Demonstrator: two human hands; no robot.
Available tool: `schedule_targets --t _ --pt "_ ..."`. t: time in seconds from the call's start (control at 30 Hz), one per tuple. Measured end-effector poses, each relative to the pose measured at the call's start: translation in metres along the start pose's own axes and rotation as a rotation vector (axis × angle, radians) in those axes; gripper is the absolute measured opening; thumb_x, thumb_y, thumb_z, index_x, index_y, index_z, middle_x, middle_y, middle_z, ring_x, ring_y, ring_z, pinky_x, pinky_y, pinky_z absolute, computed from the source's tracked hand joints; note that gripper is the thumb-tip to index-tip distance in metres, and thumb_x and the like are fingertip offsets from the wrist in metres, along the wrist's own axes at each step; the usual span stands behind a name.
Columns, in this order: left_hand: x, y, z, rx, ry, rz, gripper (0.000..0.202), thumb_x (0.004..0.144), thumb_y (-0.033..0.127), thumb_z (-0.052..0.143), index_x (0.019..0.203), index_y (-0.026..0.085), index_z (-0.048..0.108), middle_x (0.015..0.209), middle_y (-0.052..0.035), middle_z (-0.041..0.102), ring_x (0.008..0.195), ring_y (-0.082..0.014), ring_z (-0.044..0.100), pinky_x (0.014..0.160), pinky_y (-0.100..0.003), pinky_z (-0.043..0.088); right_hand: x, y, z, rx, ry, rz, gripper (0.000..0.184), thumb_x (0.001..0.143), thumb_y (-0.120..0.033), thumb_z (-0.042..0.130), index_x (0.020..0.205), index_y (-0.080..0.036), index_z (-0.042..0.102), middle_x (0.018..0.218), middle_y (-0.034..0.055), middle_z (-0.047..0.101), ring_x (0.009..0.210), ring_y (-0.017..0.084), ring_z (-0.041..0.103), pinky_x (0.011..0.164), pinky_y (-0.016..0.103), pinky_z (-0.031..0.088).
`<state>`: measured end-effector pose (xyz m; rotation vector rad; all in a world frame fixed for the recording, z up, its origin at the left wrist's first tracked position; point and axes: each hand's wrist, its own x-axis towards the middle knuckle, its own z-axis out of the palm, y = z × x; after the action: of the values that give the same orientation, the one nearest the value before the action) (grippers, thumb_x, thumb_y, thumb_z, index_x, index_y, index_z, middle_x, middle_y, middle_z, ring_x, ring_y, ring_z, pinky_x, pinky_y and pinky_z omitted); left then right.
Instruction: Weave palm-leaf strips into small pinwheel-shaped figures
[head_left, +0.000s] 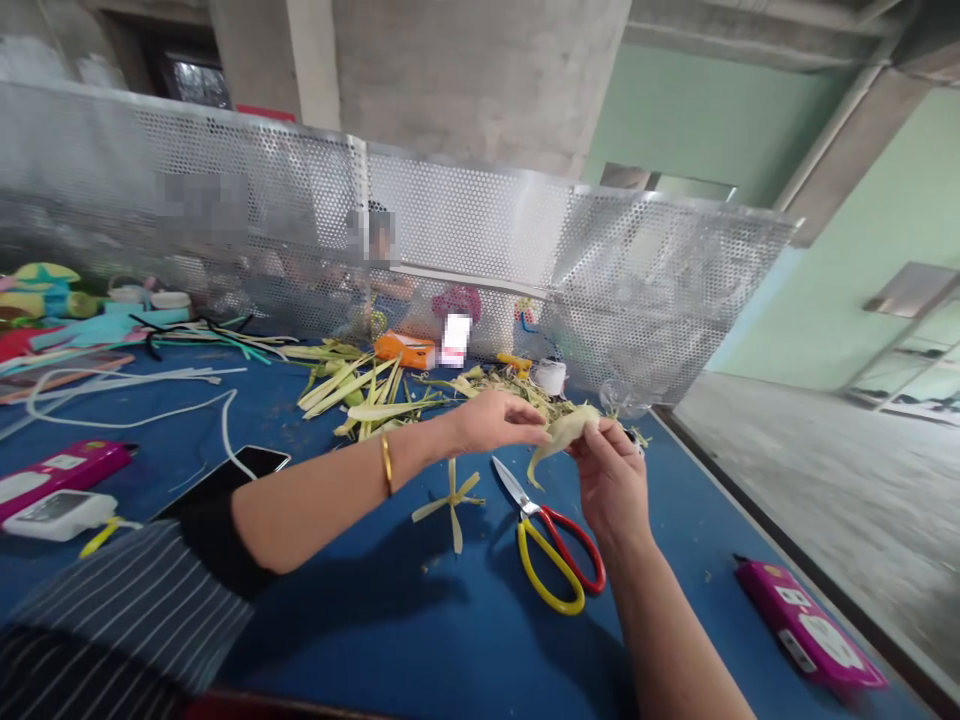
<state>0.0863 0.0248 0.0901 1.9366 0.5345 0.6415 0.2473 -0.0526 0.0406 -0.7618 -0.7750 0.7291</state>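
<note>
A pale corn husk point(564, 432) is stretched between my two hands above the blue table. My right hand point(613, 478) pinches its right end between thumb and fingers. At the husk's left edge, the fingertips of my left hand point(499, 420) are closed on it; the exact grip is partly hidden. Below the hands lie scissors point(551, 552) with one red and one yellow handle, blades slightly apart and pointing away. Left of them is a star-like piece made of husk strips point(452, 500), flat on the table.
Loose husks point(352, 385) and scraps are heaped beyond my hands, near an orange packet point(405, 350) and a white cup point(551, 376). A phone point(232, 475) and magenta devices point(806, 625) lie at the sides. A perforated metal screen point(465, 220) closes the back; a person sits behind it.
</note>
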Motion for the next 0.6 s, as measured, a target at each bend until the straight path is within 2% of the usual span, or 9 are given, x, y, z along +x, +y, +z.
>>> schedule_targets --t 0.07,0.2,0.3,0.37,0.43,0.6 --pt "0.007 -0.003 0.015 -0.077 -0.044 -0.03 0.018 0.074 0.032 0.071 0.083 0.017 0.074 0.08 -0.0038 0.073 0.073 -0.0155 0.064 0.074 -0.03 0.049 0.0 0.0 0.0 -0.017 -0.001 -0.015 0.027 0.065 -0.036 0.08 0.07 -0.019 0.061 0.069 -0.0032 0.061 0.063 0.011 0.056 0.062 0.026 0.045" --pt "0.006 -0.008 0.023 -0.157 0.156 -0.096 0.017 0.072 0.033 0.071 0.071 0.016 0.069 0.066 -0.0013 0.066 0.059 -0.0115 0.055 0.059 -0.026 0.043 0.003 -0.003 -0.003 0.018 0.023 0.0 0.025 0.063 -0.034 0.082 0.069 -0.018 0.063 0.068 -0.0038 0.06 0.062 0.009 0.054 0.06 0.022 0.044" --pt "0.004 -0.009 0.023 -0.138 0.209 -0.101 0.015 0.07 0.032 0.071 0.069 0.017 0.068 0.067 -0.0025 0.066 0.058 -0.0111 0.053 0.055 -0.026 0.04 0.003 -0.003 -0.003 0.023 0.004 0.107 0.027 0.065 -0.038 0.081 0.075 -0.018 0.066 0.07 -0.0024 0.062 0.062 0.01 0.055 0.057 0.022 0.045" --pt "0.004 -0.008 0.023 -0.076 0.196 -0.08 0.015 0.068 0.03 0.071 0.068 0.016 0.067 0.066 -0.0023 0.065 0.058 -0.0109 0.052 0.055 -0.026 0.039 0.002 -0.003 -0.003 -0.019 -0.036 0.206 0.03 0.065 -0.042 0.081 0.077 -0.018 0.068 0.07 -0.0017 0.062 0.061 0.011 0.054 0.054 0.022 0.045" --pt "0.004 -0.009 0.023 -0.019 0.161 -0.062 0.016 0.068 0.031 0.071 0.069 0.016 0.068 0.066 -0.0014 0.064 0.059 -0.0106 0.052 0.055 -0.025 0.039 0.003 -0.001 -0.003 -0.075 -0.048 0.238 0.032 0.06 -0.041 0.084 0.074 -0.017 0.068 0.066 -0.0027 0.06 0.058 0.01 0.052 0.052 0.021 0.044" --pt "0.005 -0.011 0.015 0.147 0.092 -0.119 0.022 0.064 0.036 0.074 0.066 0.015 0.069 0.057 0.0023 0.058 0.055 -0.0095 0.046 0.052 -0.023 0.032 0.009 0.002 -0.011 -0.17 0.12 0.096 0.029 0.055 -0.036 0.085 0.069 -0.017 0.069 0.063 -0.0036 0.059 0.057 0.009 0.049 0.053 0.021 0.041"
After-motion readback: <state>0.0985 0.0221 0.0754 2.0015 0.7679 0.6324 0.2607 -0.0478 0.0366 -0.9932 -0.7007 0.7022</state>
